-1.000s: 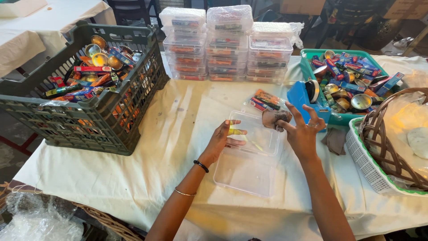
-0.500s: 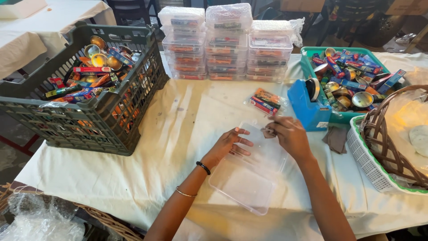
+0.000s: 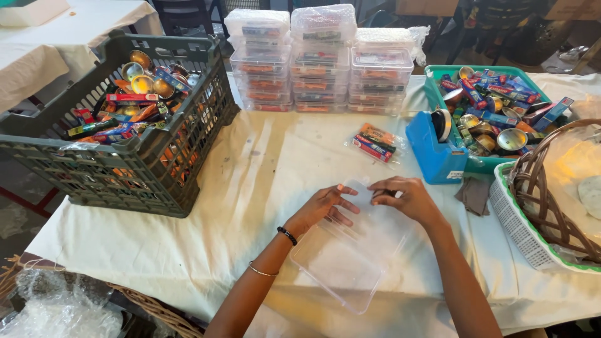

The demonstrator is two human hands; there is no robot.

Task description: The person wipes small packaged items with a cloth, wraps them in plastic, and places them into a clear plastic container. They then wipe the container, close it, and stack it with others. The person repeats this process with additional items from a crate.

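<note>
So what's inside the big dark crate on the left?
The dark crate holds a heap of small colourful boxes and shiny round tins. Only the top layer shows; whatever lies deeper is covered.

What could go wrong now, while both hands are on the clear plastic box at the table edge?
The clear plastic box lies tilted, with its near corner close to the table edge; a push from the left hand or right hand might slide it off. The blue tape dispenser stands near the right hand and could be bumped.
</note>
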